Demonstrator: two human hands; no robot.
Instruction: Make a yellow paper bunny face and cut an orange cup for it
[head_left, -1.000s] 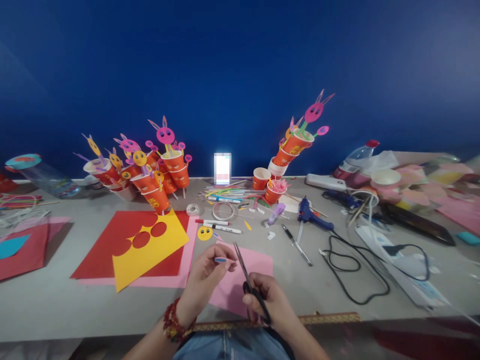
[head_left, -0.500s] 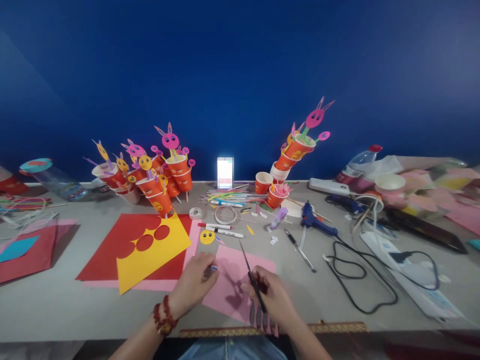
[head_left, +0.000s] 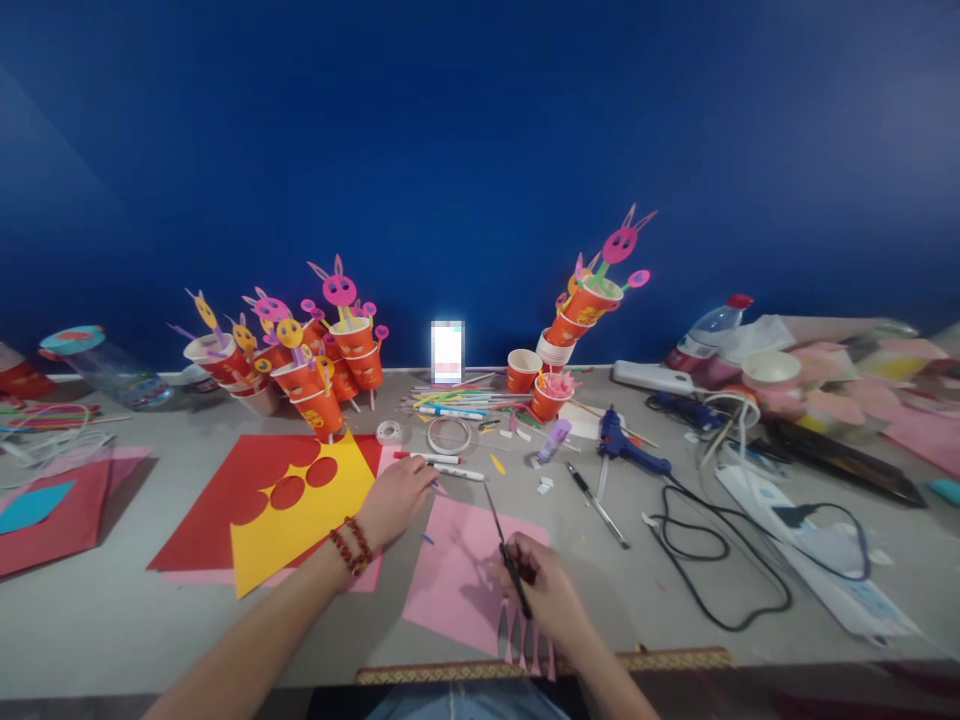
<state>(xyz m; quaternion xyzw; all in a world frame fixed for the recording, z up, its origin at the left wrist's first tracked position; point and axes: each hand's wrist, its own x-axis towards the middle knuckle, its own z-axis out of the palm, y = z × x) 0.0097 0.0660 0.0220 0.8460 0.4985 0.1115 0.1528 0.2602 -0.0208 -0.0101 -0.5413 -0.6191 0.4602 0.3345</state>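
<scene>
My right hand [head_left: 541,585] grips a pair of black-handled scissors [head_left: 516,580], the blades pointing forward over a pink sheet of paper [head_left: 457,570]. Several strips with narrow waists [head_left: 521,640] are cut into the sheet's near right edge. My left hand [head_left: 401,495] reaches forward, fingers bent together and tips down on the table beside a small pink paper piece [head_left: 441,490]. Whatever is under those fingertips is hidden. Right by them lie a white marker [head_left: 461,472] and a red-capped marker [head_left: 431,457]. A small blue sliver [head_left: 427,539] rests on the pink sheet.
Yellow paper with round holes [head_left: 300,530] overlaps a red sheet [head_left: 202,510] at left. Orange cups with paper faces [head_left: 319,410] stand behind. A blue glue gun [head_left: 630,450], pen [head_left: 598,505], black cable [head_left: 675,560] and power strip [head_left: 810,555] lie at right.
My left hand has moved forward from above the pink sheet towards the markers, now covering the yellow smiling-face disc. The blue sliver near its fingers now lies apart from it. The scissors barely moved.
</scene>
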